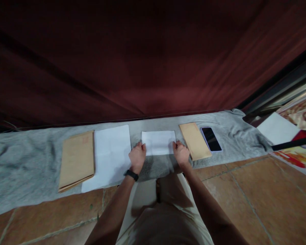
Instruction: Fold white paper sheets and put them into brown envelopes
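A folded white sheet of paper (158,142) lies on the grey cloth (28,170) straight ahead of me. My left hand (137,157) pinches its near left corner, and a black band sits on that wrist. My right hand (181,153) grips the near right corner. Both hands press the paper's near edge down against the cloth.
A larger white sheet (109,157) and a stack of brown envelopes (77,160) lie to the left. One brown envelope (194,140) and a black phone (211,139) lie to the right. Dark red curtain behind, tiled floor in front, more paper (277,129) far right.
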The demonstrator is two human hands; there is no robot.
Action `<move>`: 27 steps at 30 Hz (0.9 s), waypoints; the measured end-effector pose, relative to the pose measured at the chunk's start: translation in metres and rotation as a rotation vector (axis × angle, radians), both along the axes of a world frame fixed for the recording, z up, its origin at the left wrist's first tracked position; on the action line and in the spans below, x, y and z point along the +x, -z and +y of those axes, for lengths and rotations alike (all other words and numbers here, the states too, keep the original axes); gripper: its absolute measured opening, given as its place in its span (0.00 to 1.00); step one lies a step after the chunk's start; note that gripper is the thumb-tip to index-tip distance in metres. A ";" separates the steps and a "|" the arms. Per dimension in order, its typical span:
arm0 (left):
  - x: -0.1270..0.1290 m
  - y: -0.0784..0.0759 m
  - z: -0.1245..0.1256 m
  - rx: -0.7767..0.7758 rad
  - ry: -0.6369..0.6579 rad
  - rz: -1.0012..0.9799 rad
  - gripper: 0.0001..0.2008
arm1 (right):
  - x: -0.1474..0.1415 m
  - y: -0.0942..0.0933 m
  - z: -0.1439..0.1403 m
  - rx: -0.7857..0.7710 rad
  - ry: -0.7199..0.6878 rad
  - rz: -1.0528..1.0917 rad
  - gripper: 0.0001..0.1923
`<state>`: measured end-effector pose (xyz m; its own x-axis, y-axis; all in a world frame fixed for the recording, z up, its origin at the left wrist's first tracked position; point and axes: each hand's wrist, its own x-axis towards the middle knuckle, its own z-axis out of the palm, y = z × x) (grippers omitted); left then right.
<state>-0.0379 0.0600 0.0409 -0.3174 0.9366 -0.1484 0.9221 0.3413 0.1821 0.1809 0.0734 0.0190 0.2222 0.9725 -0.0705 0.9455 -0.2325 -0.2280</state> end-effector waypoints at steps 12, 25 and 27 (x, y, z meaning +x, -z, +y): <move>0.004 0.011 -0.004 0.047 0.018 0.057 0.22 | -0.005 0.006 -0.001 0.039 -0.026 -0.100 0.22; 0.007 0.015 -0.007 0.117 0.020 0.054 0.20 | -0.007 0.007 -0.004 0.094 0.005 -0.136 0.22; 0.007 0.015 -0.007 0.139 0.008 0.037 0.19 | -0.007 0.007 -0.004 0.100 -0.001 -0.144 0.22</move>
